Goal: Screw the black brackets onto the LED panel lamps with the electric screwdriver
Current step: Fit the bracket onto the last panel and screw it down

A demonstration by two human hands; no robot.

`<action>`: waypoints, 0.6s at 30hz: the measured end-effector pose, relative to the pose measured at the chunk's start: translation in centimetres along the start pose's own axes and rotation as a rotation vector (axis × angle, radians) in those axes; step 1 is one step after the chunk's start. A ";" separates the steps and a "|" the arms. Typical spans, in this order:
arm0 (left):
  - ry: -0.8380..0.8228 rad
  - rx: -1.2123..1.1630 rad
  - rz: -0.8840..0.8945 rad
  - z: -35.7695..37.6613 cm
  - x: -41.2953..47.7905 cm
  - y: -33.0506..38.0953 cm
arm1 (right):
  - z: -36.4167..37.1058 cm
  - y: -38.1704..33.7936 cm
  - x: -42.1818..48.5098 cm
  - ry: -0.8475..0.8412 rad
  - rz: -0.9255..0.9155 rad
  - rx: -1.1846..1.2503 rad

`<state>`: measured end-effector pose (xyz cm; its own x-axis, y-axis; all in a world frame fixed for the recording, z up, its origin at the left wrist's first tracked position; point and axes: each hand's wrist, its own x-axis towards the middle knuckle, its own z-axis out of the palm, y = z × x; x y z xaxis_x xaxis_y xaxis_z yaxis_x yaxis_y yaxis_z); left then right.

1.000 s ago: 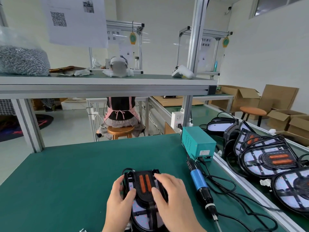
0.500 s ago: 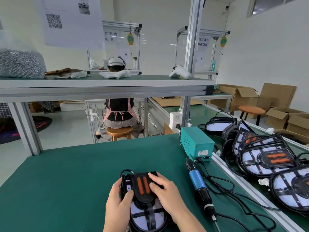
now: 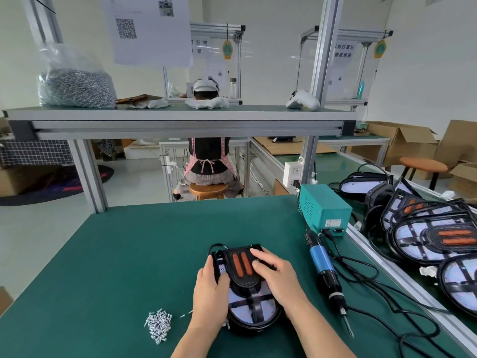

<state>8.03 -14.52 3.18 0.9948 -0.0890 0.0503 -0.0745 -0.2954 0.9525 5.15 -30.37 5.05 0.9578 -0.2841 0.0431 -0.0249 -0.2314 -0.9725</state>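
An LED panel lamp [image 3: 246, 310] lies face up on the green bench in front of me. Its black bracket [image 3: 241, 267], with two orange strips, sits on the lamp's far half. My left hand [image 3: 210, 288] grips the lamp's left edge, thumb on top beside the bracket. My right hand [image 3: 277, 277] lies on the right side of the bracket, its fingers pressing down on it. The electric screwdriver [image 3: 324, 270], blue and black, lies untouched on the bench to the right, tip pointing towards me. A small heap of silver screws [image 3: 158, 325] lies left of the lamp.
A teal power box [image 3: 324, 208] stands behind the screwdriver, with black cables [image 3: 366, 277] looping over the right of the bench. Several more lamps [image 3: 426, 233] are stacked beyond the aluminium rail at right. A shelf overhead carries a bag of screws [image 3: 74, 86]. Another person sits at the bench behind.
Both hands stay on the lamp; my right fingers have shifted slightly along the bracket's right side. The view has tilted down, so the screw heap now shows.
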 end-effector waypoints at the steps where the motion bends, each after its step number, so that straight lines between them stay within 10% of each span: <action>1: 0.007 0.001 -0.001 -0.1 -0.2 0.1 | -0.1 0.0 -0.3 -0.005 0.002 0.010; 18: 0.093 0.466 0.160 -0.4 -3.8 -0.3 | -0.7 1.6 -6.0 0.064 -0.062 0.017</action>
<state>4.34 -13.73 2.81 0.9687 -0.0893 0.2318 -0.2293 -0.6800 0.6964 -0.87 -29.70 3.44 0.9371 -0.3288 0.1176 0.0395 -0.2348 -0.9712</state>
